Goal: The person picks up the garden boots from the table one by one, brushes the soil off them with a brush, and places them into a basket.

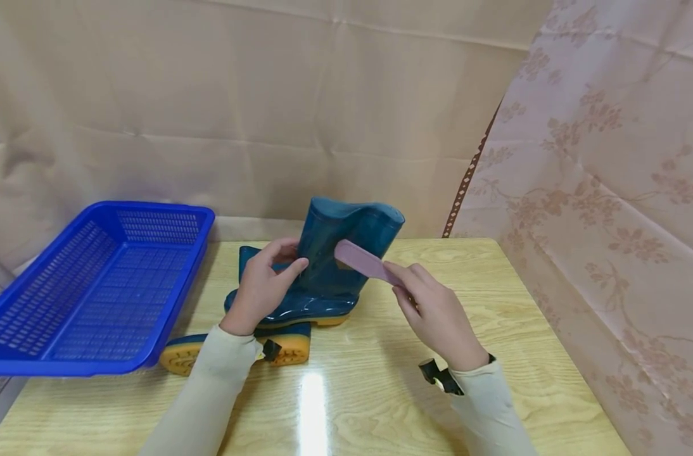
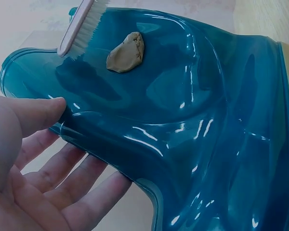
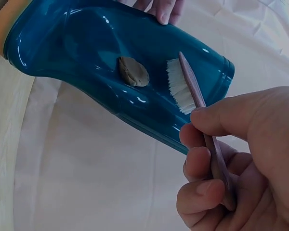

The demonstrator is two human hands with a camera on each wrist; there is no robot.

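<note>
A glossy teal rain boot [image 1: 329,272] with a yellow sole stands on the table, its shaft leaning right. My left hand [image 1: 265,285] grips the side of the shaft, thumb on the near face and fingers behind. In my right hand [image 1: 434,310] is a pinkish-purple brush [image 3: 191,82] with white bristles, pinched by its handle. The bristles face the shaft, close to the boot's upper part. A lump of grey-brown clay [image 2: 126,53] sticks to the side of the shaft, a little below the bristles; the brush mostly covers it in the head view.
A second teal boot [image 1: 292,345] lies on its side behind my left wrist, its yellow sole toward me. On the left stands a blue plastic basket [image 1: 178,297] with mesh walls. A beige cloth [image 1: 255,126] hangs behind the wooden table [image 1: 369,392], and a flowered cloth [image 1: 626,190] hangs on the right.
</note>
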